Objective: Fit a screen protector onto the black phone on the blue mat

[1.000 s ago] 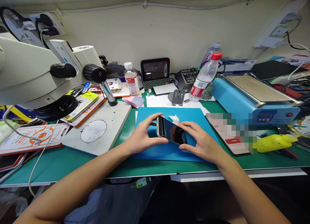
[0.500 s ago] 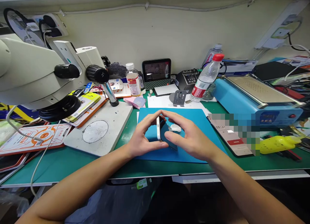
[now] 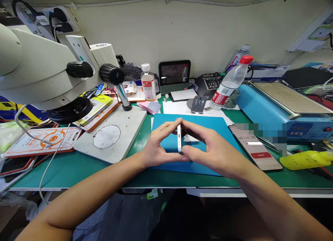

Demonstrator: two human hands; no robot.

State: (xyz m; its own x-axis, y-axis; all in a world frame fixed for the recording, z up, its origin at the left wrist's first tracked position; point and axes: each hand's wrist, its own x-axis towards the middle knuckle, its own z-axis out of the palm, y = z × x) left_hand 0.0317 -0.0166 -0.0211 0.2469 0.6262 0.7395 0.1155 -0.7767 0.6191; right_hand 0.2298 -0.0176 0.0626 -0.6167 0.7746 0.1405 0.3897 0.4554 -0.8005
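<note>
Well, at the far left of the frame I have the microscope filling the upper corner, with its white base plate lying on the green table cover just below and right of it. An orange and white packet lies at the left edge, under a thin cable.

Moving to the centre, my left hand comes in from the lower left. Its thumb and fingers are closed on the left face of the phone, and a ring shows on one finger. The phone stands on its long edge in the middle of the frame over the blue mat, with its pale side rail turned toward the camera. I cannot tell whether its lower edge touches the mat.

My right hand closes on the phone from the other side, with the fingers curled over the top and the thumb low against it, so both hands have it pinched between them.

Right of the mat lies a second phone, face up with a timer showing. Behind it, a red-capped bottle leans against the blue machine. A yellow object lies at the right edge.
</note>
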